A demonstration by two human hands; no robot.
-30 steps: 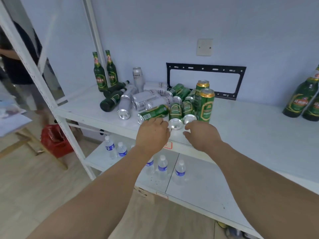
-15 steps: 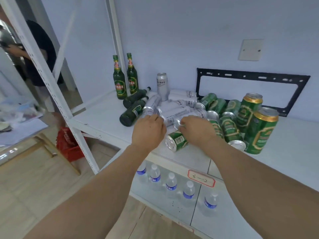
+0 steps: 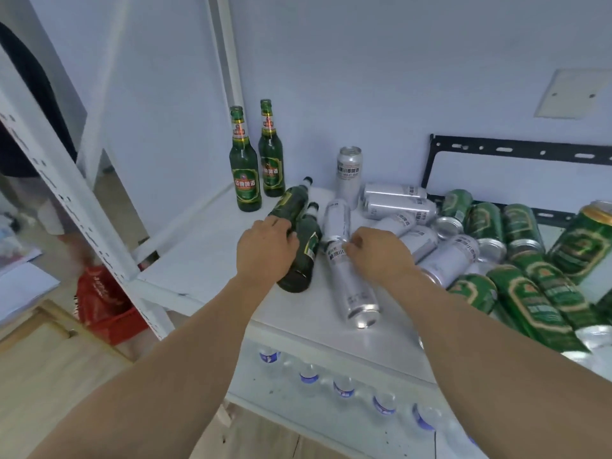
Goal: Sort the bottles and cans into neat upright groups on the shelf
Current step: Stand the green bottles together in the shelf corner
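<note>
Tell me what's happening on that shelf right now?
A person is sorting drinks on the white shelf. The left hand rests on a lying green bottle; the right hand pinches a lying silver can. Two green bottles and one silver can stand upright at the back. Most cans lie in a heap.

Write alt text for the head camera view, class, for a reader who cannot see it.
A person's left hand rests on a lying green beer bottle while the right hand touches a lying silver can on a white shelf. Two green bottles and one silver can stand upright behind.
</note>
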